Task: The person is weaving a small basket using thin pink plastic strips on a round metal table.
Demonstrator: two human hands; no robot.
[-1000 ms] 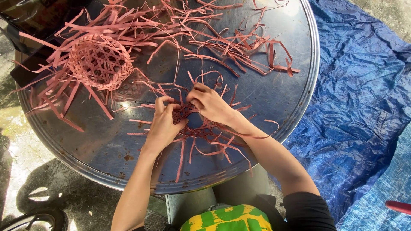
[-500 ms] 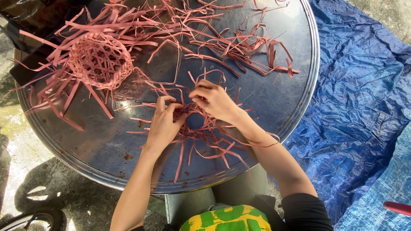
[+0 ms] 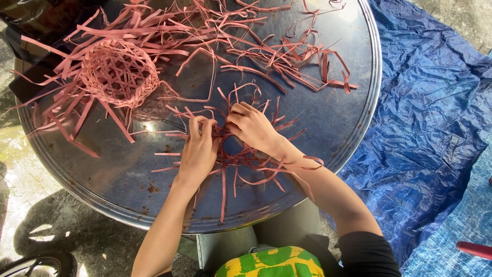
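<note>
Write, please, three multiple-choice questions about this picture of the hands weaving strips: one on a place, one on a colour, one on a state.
1. Where is the half-woven basket on the round metal table?
A. upper left of the hands
B. right of the hands
C. on the tarp

2. What colour is the tarp beside the table?
A. green
B. blue
C. white

3. What are the left hand and right hand doing?
A. resting apart, empty
B. both pinching the tangle of pink strips
C. lifting the basket

Answers: 1 A, it sits left and farther up; 2 B, the creased sheet is blue; 3 B, fingers meet on the strips.
</note>
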